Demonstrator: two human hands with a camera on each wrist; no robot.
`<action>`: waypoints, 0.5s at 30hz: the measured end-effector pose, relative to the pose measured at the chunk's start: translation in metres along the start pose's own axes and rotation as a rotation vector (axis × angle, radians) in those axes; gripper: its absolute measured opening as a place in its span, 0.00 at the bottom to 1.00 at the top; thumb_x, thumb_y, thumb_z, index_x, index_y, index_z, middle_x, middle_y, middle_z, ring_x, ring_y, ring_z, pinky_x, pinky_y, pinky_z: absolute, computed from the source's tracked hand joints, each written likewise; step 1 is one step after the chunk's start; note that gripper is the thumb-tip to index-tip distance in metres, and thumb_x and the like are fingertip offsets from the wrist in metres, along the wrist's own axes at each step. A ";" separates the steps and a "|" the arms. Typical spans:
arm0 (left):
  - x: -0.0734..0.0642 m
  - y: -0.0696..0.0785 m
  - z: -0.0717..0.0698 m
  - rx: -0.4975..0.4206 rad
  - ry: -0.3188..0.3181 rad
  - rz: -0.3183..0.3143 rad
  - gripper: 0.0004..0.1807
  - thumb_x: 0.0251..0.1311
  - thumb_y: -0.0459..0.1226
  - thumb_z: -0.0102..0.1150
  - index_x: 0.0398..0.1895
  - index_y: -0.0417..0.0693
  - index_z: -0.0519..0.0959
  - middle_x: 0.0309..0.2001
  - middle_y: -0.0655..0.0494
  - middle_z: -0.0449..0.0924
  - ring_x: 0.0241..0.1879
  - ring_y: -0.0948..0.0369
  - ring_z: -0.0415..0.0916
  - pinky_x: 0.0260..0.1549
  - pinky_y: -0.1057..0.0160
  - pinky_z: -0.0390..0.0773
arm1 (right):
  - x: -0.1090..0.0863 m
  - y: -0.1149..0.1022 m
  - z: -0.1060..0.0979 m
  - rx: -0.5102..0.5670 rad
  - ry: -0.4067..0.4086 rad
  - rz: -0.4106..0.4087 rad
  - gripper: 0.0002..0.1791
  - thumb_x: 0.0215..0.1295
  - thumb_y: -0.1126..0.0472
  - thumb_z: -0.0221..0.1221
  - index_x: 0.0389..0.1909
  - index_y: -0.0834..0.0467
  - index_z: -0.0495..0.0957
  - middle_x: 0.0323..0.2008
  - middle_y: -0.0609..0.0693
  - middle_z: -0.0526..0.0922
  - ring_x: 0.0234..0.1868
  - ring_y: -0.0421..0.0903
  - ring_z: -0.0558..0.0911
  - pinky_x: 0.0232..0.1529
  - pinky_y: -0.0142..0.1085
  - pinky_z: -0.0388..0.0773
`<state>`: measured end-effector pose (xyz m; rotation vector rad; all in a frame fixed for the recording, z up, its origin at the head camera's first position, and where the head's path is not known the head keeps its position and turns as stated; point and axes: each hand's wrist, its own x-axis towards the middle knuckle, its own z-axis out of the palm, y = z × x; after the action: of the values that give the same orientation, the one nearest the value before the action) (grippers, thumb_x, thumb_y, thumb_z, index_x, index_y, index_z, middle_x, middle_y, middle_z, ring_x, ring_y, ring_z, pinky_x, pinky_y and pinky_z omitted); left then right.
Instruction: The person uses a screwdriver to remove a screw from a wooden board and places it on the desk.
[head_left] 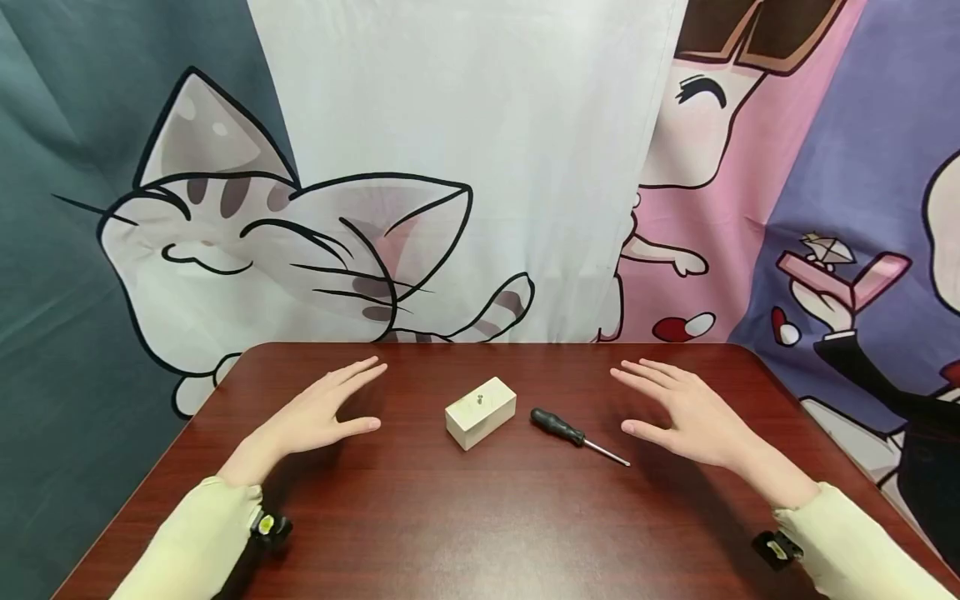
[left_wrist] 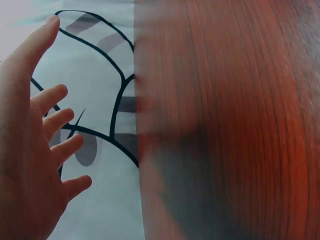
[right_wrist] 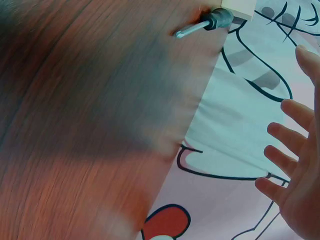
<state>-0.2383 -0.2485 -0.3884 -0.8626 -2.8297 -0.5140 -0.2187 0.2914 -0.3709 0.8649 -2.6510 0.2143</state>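
Observation:
A pale wooden block [head_left: 481, 414] with a small screw standing in its top lies near the middle of the table. Just right of it is a screwdriver [head_left: 558, 426] with a black handle, its metal shaft pointing toward the right hand. The left hand [head_left: 318, 412] hovers left of the block, fingers extended and holding nothing. On the other side, the right hand [head_left: 686, 414] is held above the table beyond the screwdriver's tip, fingers spread and touching nothing. In the right wrist view, the screwdriver [right_wrist: 217, 19] and a corner of the block [right_wrist: 241, 9] show at the top.
The dark red-brown wooden table [head_left: 480, 533] ends at a back edge against a printed cloth [head_left: 465, 100] with a cartoon cat and figures. Small black devices [head_left: 272, 528] are strapped at both wrists over pale sleeves.

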 end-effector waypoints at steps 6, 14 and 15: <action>0.004 0.003 0.005 -0.020 -0.019 -0.041 0.43 0.60 0.58 0.62 0.76 0.61 0.59 0.76 0.55 0.58 0.74 0.50 0.58 0.67 0.40 0.67 | 0.009 -0.005 0.004 0.019 -0.017 0.010 0.40 0.59 0.35 0.64 0.71 0.42 0.67 0.69 0.52 0.73 0.70 0.55 0.70 0.67 0.58 0.65; 0.010 0.008 0.013 -0.060 -0.015 -0.049 0.41 0.60 0.56 0.64 0.76 0.63 0.60 0.75 0.57 0.60 0.74 0.53 0.60 0.67 0.42 0.69 | 0.017 -0.008 0.014 0.047 -0.012 0.006 0.38 0.60 0.37 0.64 0.70 0.44 0.68 0.68 0.51 0.74 0.69 0.54 0.71 0.66 0.58 0.67; 0.011 0.009 0.014 -0.064 -0.013 -0.045 0.41 0.60 0.56 0.64 0.75 0.63 0.60 0.75 0.57 0.61 0.73 0.54 0.61 0.67 0.43 0.69 | 0.017 -0.008 0.016 0.049 -0.007 0.002 0.38 0.60 0.38 0.64 0.70 0.44 0.68 0.67 0.51 0.74 0.69 0.54 0.71 0.66 0.58 0.67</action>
<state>-0.2426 -0.2313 -0.3962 -0.8177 -2.8644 -0.6096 -0.2315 0.2719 -0.3787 0.8794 -2.6635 0.2784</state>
